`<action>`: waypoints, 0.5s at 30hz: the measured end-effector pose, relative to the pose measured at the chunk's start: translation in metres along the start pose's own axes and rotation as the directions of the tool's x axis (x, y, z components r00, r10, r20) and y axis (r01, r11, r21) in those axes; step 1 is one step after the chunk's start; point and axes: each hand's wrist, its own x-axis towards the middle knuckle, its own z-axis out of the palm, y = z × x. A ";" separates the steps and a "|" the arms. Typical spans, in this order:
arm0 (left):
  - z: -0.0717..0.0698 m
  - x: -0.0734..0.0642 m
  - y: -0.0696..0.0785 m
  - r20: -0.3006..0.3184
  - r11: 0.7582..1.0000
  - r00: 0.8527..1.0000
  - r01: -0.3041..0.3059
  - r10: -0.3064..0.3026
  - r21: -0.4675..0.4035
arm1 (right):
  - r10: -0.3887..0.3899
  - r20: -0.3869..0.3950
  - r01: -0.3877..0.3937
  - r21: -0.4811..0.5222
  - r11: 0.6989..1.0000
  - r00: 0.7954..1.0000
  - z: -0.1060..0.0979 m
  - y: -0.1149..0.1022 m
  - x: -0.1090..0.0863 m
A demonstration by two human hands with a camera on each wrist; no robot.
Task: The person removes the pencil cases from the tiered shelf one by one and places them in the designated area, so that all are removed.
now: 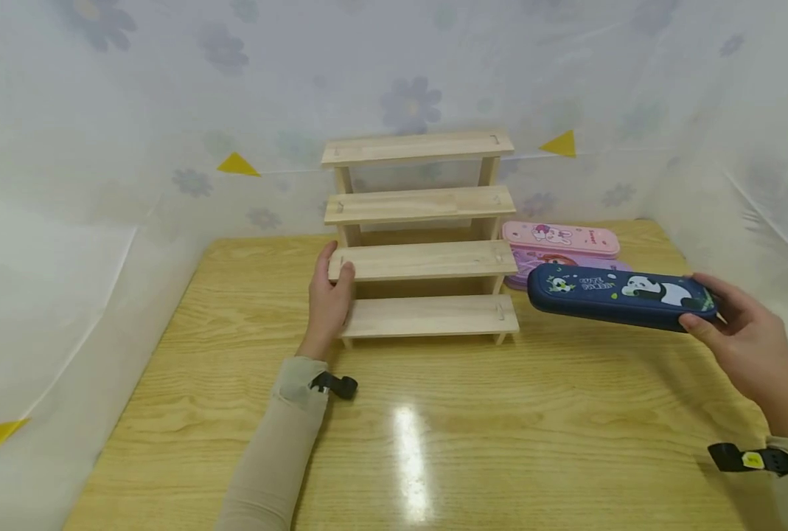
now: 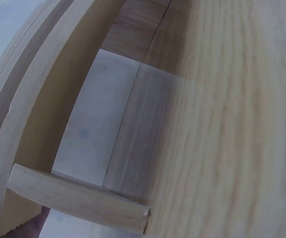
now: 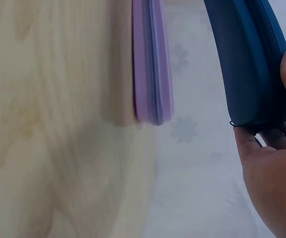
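Observation:
A wooden stepped rack (image 1: 427, 260) with several plank tiers stands on the table. My left hand (image 1: 330, 299) grips the left end of its second-lowest plank, thumb on top. In the left wrist view, the rack's planks (image 2: 24, 119) fill much of the picture and little of the hand shows. My right hand (image 1: 748, 339) holds a navy pencil case (image 1: 606, 295) with a panda print by its right end, raised above the table. The right wrist view shows the case's zipper side (image 3: 252, 64), with the thumb against it and fingers underneath.
Behind the navy case, right of the rack, lie a pink pencil case (image 1: 566, 240) and a purple pencil case (image 1: 520, 269). The wood-grain table (image 1: 500, 442) is bordered by pale flowered sheeting (image 1: 267, 96) bearing yellow triangles (image 1: 237, 164).

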 end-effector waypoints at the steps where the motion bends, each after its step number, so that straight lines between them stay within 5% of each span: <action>1: 0.000 0.000 0.000 -0.001 1.000 1.000 0.000 0.000 0.002 | 0.011 0.005 -0.011 -0.008 1.000 1.000 -0.001 0.003 -0.002; 15: 0.000 0.001 -0.001 0.004 1.000 1.000 0.005 -0.005 -0.008 | 0.098 0.144 -0.090 -0.064 0.994 0.985 0.005 0.036 -0.005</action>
